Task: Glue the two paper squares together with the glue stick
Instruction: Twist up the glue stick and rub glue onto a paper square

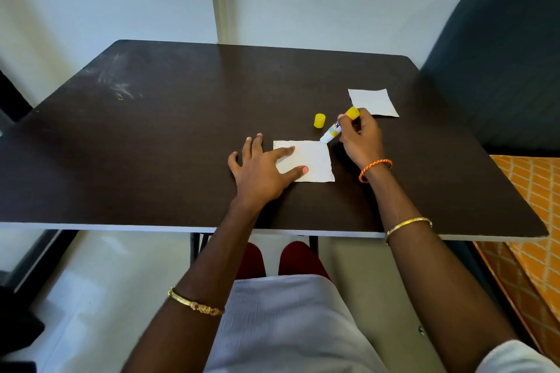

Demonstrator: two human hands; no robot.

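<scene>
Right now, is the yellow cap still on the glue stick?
No, the cap stands on the table, apart from the glue stick in the right hand.

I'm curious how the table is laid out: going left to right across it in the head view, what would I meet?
Left hand → paper square under its fingers → yellow cap → right hand holding the glue stick → second paper square.

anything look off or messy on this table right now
Nothing serious. The dark brown table has whitish scuff marks at its far left corner. The near white paper square has slightly ragged edges. The small yellow glue cap stands loose, as expected while the right hand holds the glue stick.
</scene>
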